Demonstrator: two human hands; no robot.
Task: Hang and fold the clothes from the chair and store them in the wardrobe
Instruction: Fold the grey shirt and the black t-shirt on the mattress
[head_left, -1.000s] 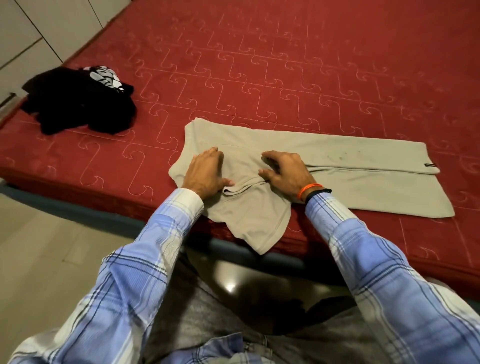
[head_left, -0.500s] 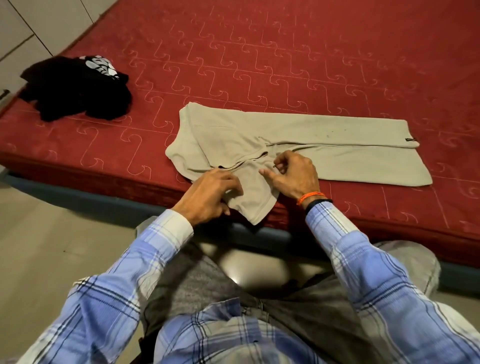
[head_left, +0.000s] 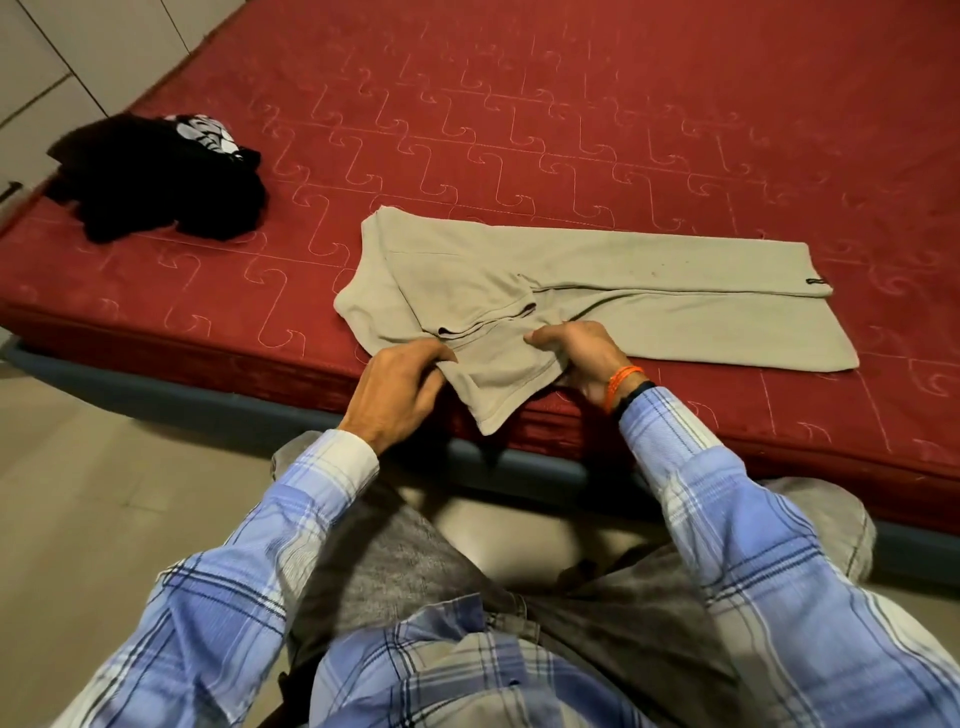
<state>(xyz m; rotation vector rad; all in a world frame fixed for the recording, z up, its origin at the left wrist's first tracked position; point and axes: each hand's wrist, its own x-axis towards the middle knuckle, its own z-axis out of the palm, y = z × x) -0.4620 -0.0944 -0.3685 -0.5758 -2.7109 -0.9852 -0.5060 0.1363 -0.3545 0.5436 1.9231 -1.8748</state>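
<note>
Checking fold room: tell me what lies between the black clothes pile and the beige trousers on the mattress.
Head view: only bare red mattress separates the black clothes pile from the beige trousers.

The scene is lit warmly and rather dimly from overhead. A soft glare is thrown on the glossy floor tiles (head_left: 519, 540) between the knees, and a dark shadow is cast under the bed (head_left: 675, 130) edge. Straight lines are bowed by the wide-angle lens toward the corners. The plaid sleeves (head_left: 234, 597) near the bottom are slightly smeared; the black garment (head_left: 156, 192) is rendered almost without detail.
</note>
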